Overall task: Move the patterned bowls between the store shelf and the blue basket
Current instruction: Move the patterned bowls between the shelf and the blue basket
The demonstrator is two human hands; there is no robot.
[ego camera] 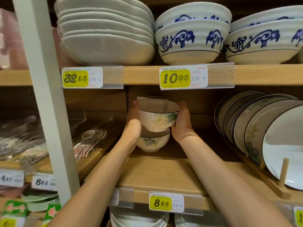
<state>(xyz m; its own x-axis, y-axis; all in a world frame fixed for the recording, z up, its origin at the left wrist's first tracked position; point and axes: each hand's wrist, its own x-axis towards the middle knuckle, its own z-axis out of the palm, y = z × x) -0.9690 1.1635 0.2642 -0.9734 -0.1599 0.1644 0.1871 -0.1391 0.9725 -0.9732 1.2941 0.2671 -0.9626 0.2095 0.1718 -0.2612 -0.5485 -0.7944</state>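
Head view: patterned bowl [157, 117], rim up, over second bowl [153, 142]; contact unclear.
Place: near back edge of middle shelf [157, 176].
Left hand [133, 122]: fingers curled round left wall.
Right hand [182, 123]: fingers curled round right wall; equally near.
Blue basket: unseen.

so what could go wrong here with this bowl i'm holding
The top bowl is held only by its sides between the left hand and right hand, so it could slip. Its foot is right over the lower bowl; a bump might chip both. The racked plates stand close on the right and could get knocked.
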